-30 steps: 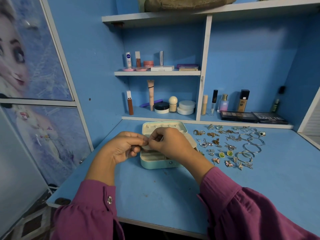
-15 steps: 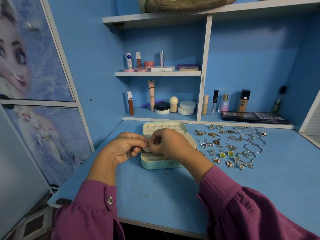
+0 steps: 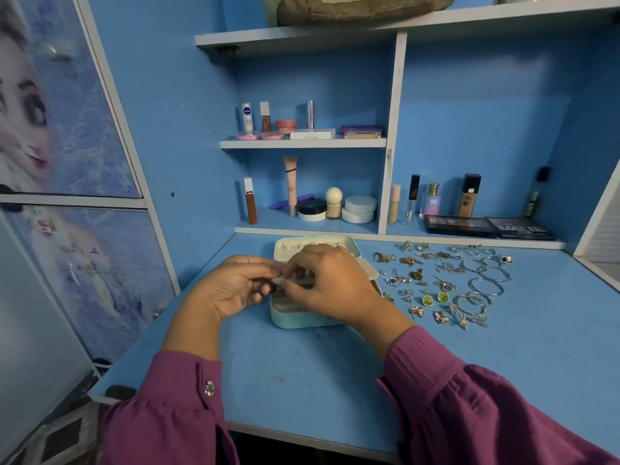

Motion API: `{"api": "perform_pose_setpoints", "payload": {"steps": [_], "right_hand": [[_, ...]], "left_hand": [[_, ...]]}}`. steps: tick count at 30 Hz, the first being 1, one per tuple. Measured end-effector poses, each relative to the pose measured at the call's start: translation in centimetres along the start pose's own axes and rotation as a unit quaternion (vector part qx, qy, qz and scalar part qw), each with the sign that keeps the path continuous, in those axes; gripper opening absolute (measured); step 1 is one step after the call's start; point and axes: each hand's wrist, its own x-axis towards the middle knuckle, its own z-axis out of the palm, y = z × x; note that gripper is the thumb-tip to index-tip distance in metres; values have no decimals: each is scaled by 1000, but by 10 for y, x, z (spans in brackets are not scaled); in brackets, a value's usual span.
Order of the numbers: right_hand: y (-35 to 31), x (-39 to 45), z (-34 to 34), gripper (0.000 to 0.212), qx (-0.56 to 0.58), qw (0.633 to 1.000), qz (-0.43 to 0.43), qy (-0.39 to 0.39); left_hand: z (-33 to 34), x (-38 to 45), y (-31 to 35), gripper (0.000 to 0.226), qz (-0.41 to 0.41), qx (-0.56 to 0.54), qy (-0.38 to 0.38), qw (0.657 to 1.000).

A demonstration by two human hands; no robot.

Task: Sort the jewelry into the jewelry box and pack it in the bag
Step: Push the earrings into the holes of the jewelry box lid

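A mint-green jewelry box (image 3: 303,319) stands open on the blue desk (image 3: 302,374), its cream lid (image 3: 322,245) leaning back. My left hand (image 3: 231,286) and my right hand (image 3: 330,285) meet above the box's left side. Their fingertips pinch one small pale piece (image 3: 279,280) between them; what it is I cannot tell. To the right of the box lie several earrings, rings and pendants (image 3: 422,280) and silver bangles (image 3: 483,283). A brown bag (image 3: 352,8) lies on the top shelf.
Shelves behind the desk hold cosmetics: tubes, jars (image 3: 359,209), bottles (image 3: 469,196) and dark palettes (image 3: 486,226). A cupboard with a printed picture (image 3: 60,162) stands at the left. The desk's front edge is near my sleeves.
Both hands have stayed together over the box, with only small finger movements on the piece they hold.
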Motion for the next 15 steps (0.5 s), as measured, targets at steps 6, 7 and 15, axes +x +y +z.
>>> {"api": "perform_pose_setpoints", "payload": {"steps": [6,7,15], "right_hand": [[4,2,3,47,31,999,-10,25],[4,2,3,46,33,999,-13,27],[14,-2,-8,37,-15,996,-3,91]], "left_hand": [[0,1,0,26,6,-22,5,1000],[0,1,0,23,7,-23,3,1000],[-1,1,3,27,34,-80,0,996]]}}
